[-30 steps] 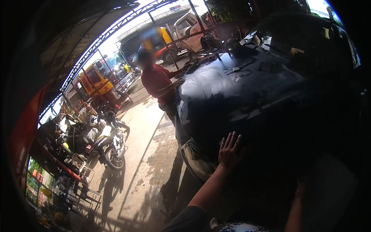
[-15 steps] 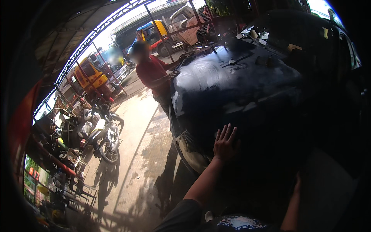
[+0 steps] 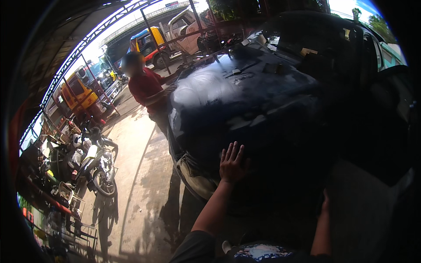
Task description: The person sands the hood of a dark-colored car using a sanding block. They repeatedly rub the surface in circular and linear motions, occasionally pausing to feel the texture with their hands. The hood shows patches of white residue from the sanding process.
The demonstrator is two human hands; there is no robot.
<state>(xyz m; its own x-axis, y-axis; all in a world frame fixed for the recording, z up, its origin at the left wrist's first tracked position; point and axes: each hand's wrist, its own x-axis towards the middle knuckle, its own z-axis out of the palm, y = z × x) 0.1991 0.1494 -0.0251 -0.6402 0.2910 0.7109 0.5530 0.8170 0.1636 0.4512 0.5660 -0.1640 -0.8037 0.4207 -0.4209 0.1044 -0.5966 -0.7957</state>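
My left hand (image 3: 233,165) lies flat on the near part of a dark car hood (image 3: 245,103), its fingers stretched and slightly apart. Nothing is held in it. Beside it, to the left, is the car's headlight (image 3: 196,176). In deep shadow further right, my right hand (image 3: 324,204) hangs low by the car's side. Its fingers are too dark to make out, as is anything in them. A whitish, swirled haze covers the hood's far left part. On the hood rest a small pale block (image 3: 237,71) and a dark flat piece (image 3: 273,68).
Across the hood, a person in a red shirt (image 3: 147,85) leans with both arms toward its edge. Tan pieces (image 3: 308,51) lie near the windshield. At left stand a motorcycle (image 3: 101,168), a metal rack (image 3: 83,232) and a yellow vehicle (image 3: 79,94). Concrete floor (image 3: 140,162) lies between.
The whole view has swung to the right, so the scene sits further left. My left hand keeps its place on the hood, and my right hand stays low by the car.
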